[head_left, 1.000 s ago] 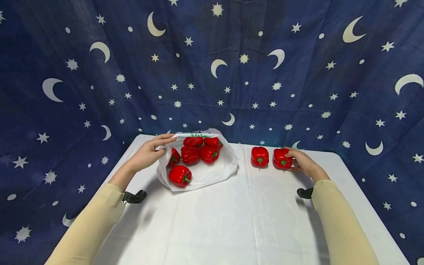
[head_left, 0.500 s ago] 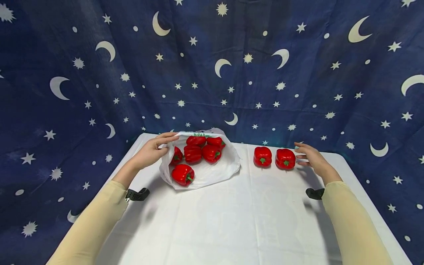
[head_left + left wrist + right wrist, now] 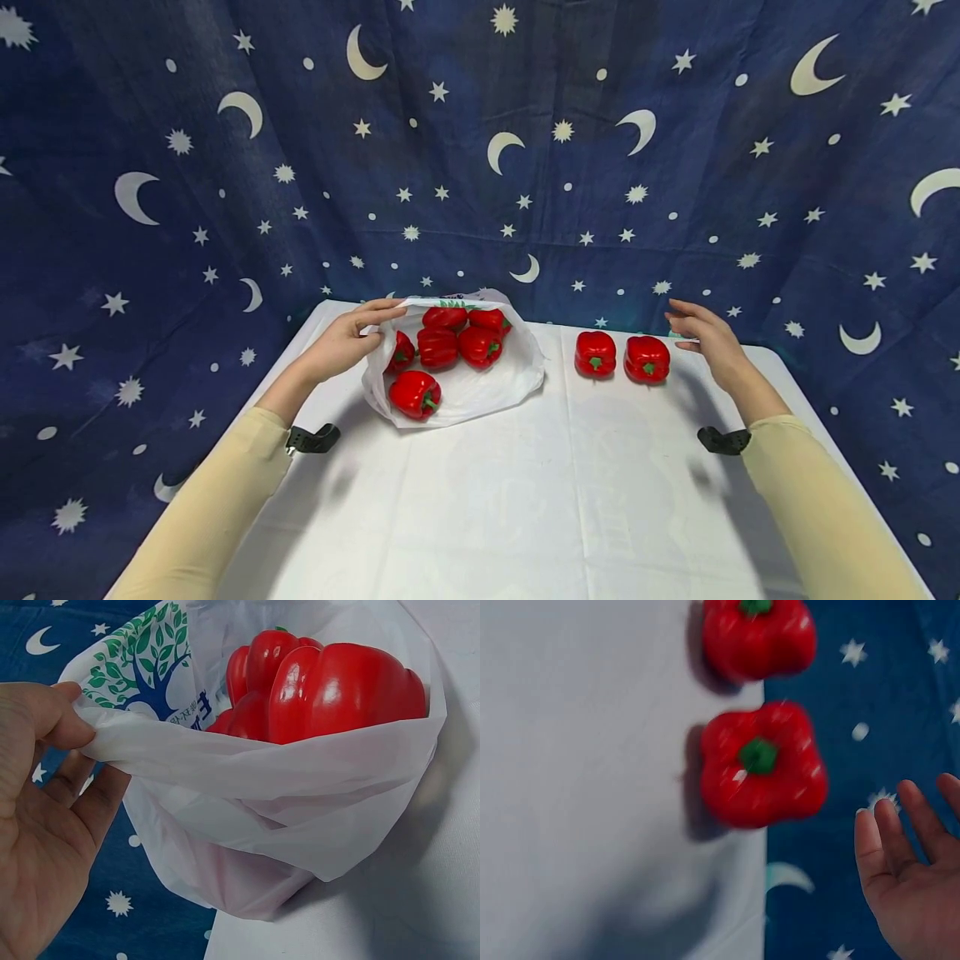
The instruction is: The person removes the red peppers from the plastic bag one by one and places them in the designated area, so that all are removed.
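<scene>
My left hand pinches the upper left rim of a white plastic bag, as the left wrist view confirms with thumb and fingers on the bag's edge. The bag lies with its mouth facing me and several red bell peppers inside. A green and blue tree print shows on its inner face. To the right, two more bell peppers stand on the table, a nearer-to-bag pepper and an outer pepper. Apart from the outer pepper, just right of it, my right hand hovers with fingers extended, holding nothing.
A white cloth covers the table. Behind it and at both sides hangs a dark blue curtain with moons and stars, close to the table's back edge. Each wrist wears a black strap.
My right hand has let go of the outer bell pepper and moved up and right, away from it. The left hand keeps its hold on the bag. The head view has shifted slightly.
</scene>
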A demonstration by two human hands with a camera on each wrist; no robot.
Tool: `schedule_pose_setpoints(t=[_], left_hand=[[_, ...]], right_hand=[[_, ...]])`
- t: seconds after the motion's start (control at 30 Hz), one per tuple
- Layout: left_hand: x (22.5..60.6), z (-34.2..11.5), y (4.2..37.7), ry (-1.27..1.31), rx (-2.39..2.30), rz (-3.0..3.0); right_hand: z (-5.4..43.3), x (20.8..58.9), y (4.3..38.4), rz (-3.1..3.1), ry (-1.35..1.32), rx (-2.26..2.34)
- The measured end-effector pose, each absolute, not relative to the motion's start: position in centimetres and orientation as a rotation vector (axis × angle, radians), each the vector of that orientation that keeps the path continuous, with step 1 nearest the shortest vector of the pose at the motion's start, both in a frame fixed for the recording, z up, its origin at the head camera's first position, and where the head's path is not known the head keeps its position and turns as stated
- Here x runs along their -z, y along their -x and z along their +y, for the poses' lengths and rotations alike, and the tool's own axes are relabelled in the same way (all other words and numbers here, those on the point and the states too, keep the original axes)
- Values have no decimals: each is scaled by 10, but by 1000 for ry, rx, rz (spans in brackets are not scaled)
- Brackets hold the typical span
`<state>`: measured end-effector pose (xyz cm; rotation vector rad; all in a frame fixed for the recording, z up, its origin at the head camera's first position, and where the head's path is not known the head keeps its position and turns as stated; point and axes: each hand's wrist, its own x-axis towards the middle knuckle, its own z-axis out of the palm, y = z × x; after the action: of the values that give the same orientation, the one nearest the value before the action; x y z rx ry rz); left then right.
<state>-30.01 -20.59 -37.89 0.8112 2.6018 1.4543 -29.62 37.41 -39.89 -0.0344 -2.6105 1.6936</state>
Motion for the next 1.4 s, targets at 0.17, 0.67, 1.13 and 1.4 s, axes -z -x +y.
schedule_pose_setpoints(t=[0.17, 0.67, 1.13, 1.4], left_hand=[[390, -211, 310, -831, -1439, 2623], [390, -213, 308, -863, -1452, 2617], [385, -209, 304, -812, -1421, 2638], [364, -201, 285, -809, -1418, 2624]], right_hand=[[359, 385, 289, -2545, -85, -1724], [308, 370, 275, -2511, -379, -1899], [251, 384, 272, -2550, -740, -2114], [223, 399, 276, -2615, -864, -2193]])
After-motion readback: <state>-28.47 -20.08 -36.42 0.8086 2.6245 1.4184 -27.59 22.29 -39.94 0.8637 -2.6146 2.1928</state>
